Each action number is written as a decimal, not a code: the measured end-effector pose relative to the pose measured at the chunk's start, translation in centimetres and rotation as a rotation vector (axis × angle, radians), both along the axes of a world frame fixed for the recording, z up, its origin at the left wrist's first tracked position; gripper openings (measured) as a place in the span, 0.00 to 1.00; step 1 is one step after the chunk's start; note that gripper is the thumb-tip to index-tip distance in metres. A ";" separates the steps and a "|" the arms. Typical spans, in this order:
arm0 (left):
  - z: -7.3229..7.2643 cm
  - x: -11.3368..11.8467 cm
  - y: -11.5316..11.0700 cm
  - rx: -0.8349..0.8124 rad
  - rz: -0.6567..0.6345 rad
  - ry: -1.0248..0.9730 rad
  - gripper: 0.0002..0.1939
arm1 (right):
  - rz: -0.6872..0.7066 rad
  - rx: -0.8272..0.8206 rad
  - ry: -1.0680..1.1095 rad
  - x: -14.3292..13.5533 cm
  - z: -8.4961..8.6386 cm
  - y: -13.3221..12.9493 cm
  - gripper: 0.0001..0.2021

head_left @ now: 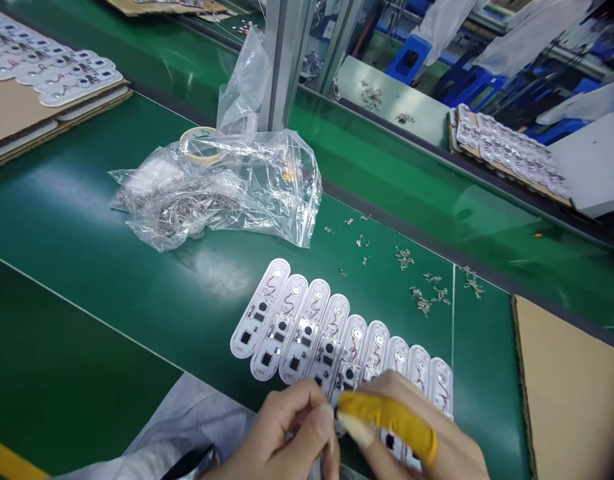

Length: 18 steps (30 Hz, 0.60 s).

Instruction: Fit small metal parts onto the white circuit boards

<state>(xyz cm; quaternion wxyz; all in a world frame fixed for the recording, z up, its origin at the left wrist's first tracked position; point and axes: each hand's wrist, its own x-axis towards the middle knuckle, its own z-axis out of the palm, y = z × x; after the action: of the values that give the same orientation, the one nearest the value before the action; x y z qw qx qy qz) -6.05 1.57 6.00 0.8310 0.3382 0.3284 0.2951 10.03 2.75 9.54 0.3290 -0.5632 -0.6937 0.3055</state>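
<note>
My left hand (297, 430) is closed in a pinch at the bottom middle, thumb against the bent forefinger. Right beside it my right hand (411, 427) also pinches, with a yellow finger cot (391, 417) on its forefinger. The fingertips of both hands meet over something small and dark that I cannot make out. Just beyond them, a slanting row of white oblong casings (259, 310) lies on the green table (197, 280). Each visible casing holds a round disc, thin wires and a circuit board. My hands cover the near ends of several casings.
Behind the casings lies a clear plastic bag (197, 193) of small metal parts, with a tape roll (203, 145) by it. Small metal pieces (421, 301) are scattered to the right. Cardboard (571, 387) lies at right; casings (79, 79) fill a cardboard stack at left. A metal post (284, 67) stands behind.
</note>
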 end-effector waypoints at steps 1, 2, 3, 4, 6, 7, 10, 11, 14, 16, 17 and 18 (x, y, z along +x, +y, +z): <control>0.1 -0.1 0.1 0.137 0.018 0.128 0.25 | 0.016 0.060 -0.062 0.5 -0.4 0.7 0.05; 0.2 -0.2 0.1 0.316 0.054 0.258 0.24 | 0.027 0.114 -0.132 1.0 -0.8 1.5 0.05; 0.2 -0.3 0.2 0.505 0.095 0.381 0.23 | 0.038 0.152 -0.200 1.4 -1.3 2.2 0.05; 0.1 -0.4 0.3 0.703 0.140 0.482 0.21 | 0.047 0.174 -0.262 1.7 -1.8 2.7 0.05; -0.5 -0.5 0.5 1.067 0.206 0.652 0.16 | 0.073 0.191 -0.343 2.2 -2.7 3.4 0.07; -1.0 -0.6 0.7 1.212 0.217 0.722 0.13 | 0.088 0.188 -0.372 2.3 -3.2 3.6 0.07; -2.5 -0.8 1.1 1.440 0.164 0.885 0.08 | 0.120 0.192 -0.429 2.3 -3.9 3.5 0.08; -2.9 -0.9 1.3 1.449 0.136 0.914 0.07 | 0.125 0.197 -0.443 2.2 -4.0 3.4 0.08; -3.7 -1.0 1.4 1.458 0.087 0.934 0.07 | 0.131 0.210 -0.482 1.9 -3.9 3.3 0.10; -3.8 -1.1 1.3 1.456 0.075 0.934 0.07 | 0.139 0.222 -0.526 1.8 -3.6 3.3 0.11; -3.8 -1.1 1.3 1.452 0.072 0.932 0.07 | 0.152 0.229 -0.556 1.7 -3.5 3.3 0.13; -3.7 -1.1 1.3 1.448 0.069 0.928 0.07 | 0.169 0.239 -0.588 1.6 -3.3 3.4 0.14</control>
<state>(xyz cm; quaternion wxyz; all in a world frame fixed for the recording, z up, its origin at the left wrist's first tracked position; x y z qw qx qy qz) -7.12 2.88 2.26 0.1825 0.8613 0.3759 0.2890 11.68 6.15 6.24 0.1517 -0.5250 -0.8344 0.0723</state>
